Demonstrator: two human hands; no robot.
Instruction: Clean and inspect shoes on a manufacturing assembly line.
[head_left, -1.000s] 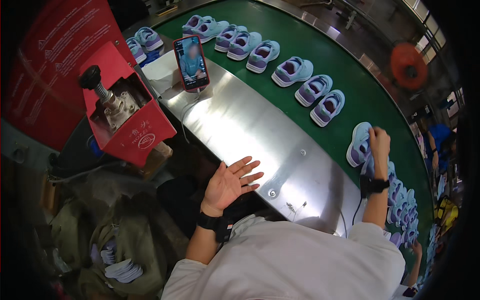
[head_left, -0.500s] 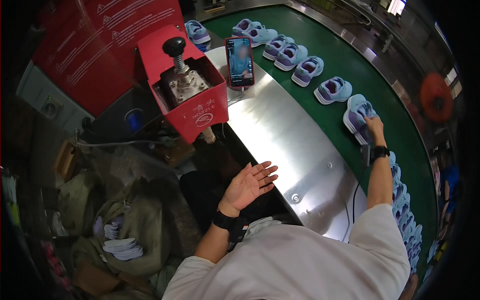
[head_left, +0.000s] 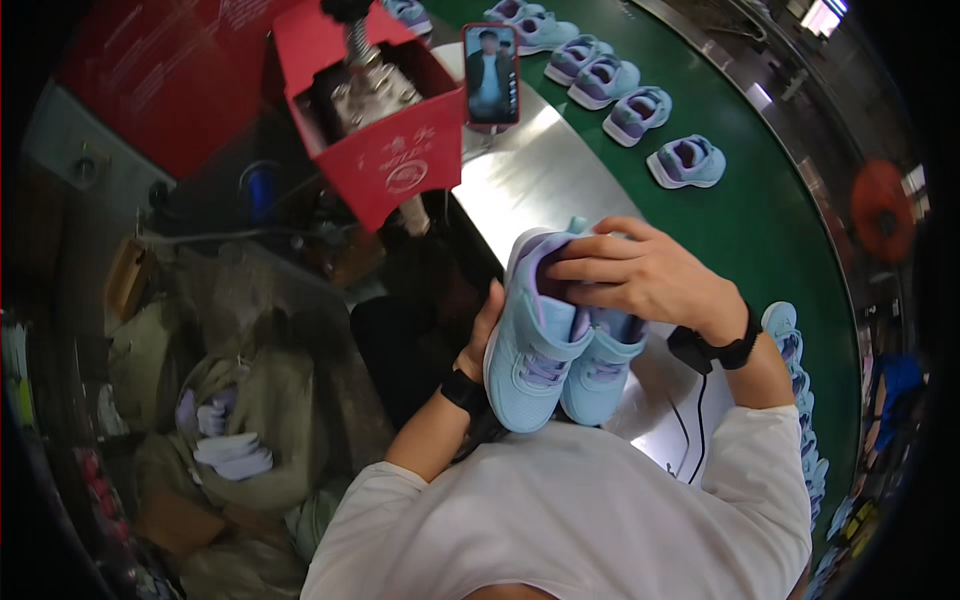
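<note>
A pair of light blue sneakers with lilac lining and laces is held up in front of my chest, toes pointing at me. My left hand (head_left: 484,335) grips the outer side of the left sneaker (head_left: 538,335); most of its fingers are hidden behind the shoe. From the right, my right hand (head_left: 655,275) reaches over the heels, its fingers dipping into the left sneaker's opening. The right sneaker (head_left: 600,375) sits close against the left one, partly covered by my right hand. Each wrist wears a black band.
Similar sneakers (head_left: 690,162) line the green conveyor belt (head_left: 740,230), with more at the right. A steel table (head_left: 490,205) bears a phone (head_left: 491,80) beside a red machine head (head_left: 390,160). An olive sack (head_left: 290,400) holds white insoles (head_left: 235,455). A black cable (head_left: 701,430) hangs below my right wrist.
My right hand has brought the pair of sneakers from the belt to my chest. My left hand, previously open and bare, now grips one. The view has shifted slightly.
</note>
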